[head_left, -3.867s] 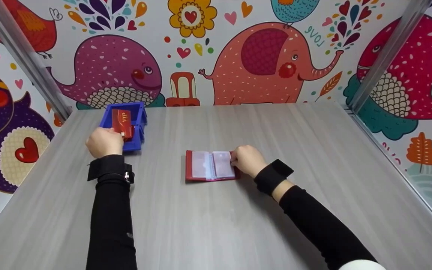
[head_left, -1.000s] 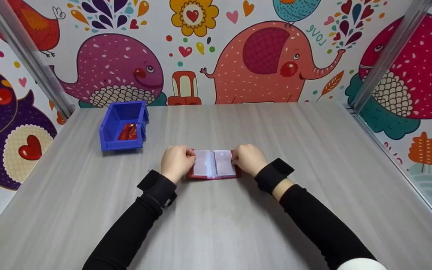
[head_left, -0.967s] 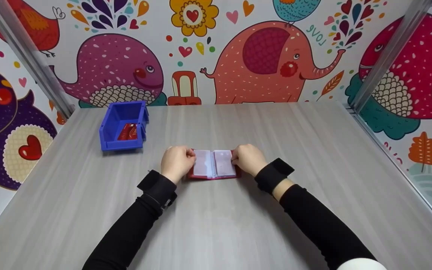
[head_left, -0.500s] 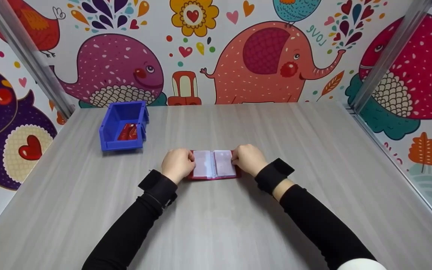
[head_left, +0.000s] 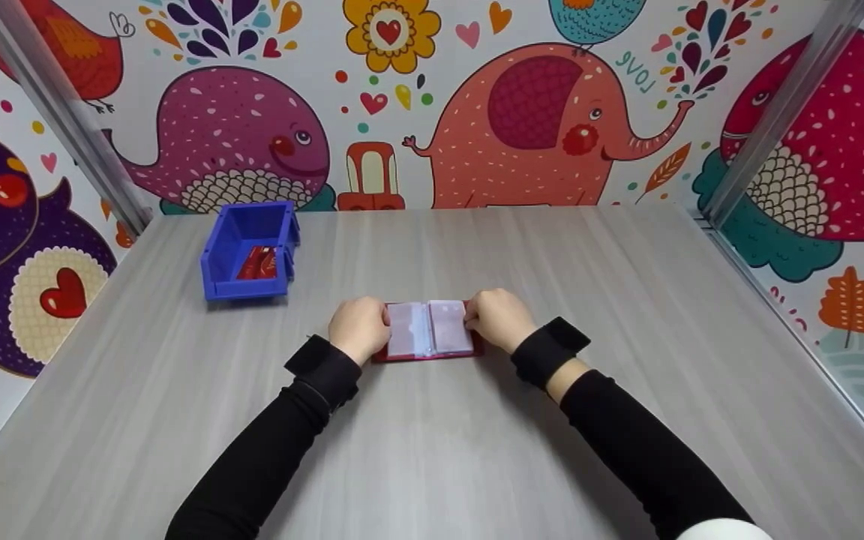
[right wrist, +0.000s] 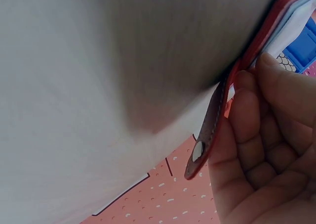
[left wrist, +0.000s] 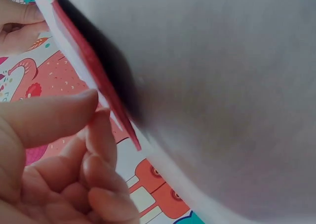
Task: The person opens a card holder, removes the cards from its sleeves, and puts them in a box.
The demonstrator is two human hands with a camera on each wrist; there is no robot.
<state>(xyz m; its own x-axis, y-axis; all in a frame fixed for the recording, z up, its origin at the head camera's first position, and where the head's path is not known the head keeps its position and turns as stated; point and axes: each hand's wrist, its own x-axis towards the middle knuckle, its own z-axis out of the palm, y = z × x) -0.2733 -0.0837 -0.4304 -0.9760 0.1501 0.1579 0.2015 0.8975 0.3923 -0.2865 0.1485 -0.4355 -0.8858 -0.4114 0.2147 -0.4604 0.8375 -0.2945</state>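
Grey table (head_left: 432, 442), blue bin (head_left: 244, 289) beyond the left hand (head_left: 358, 327); its fingers (left wrist: 102, 142) and the right hand (head_left: 500, 319) pinch the red booklet (head_left: 449, 330)

Set on a grey, faintly streaked tabletop (head_left: 432, 442): a blue bin (head_left: 246, 289) toward the far left corner and, nearer the middle, a red card holder (head_left: 423, 334) lying open with pale sleeves (head_left: 449, 328) uppermost.

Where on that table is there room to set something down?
Bare table lies between the sleeves, behind the wallet right of the bin, and right of the right hand. Crowded: around the wallet, with the left hand at its left edge, and the bin, holding red cards.
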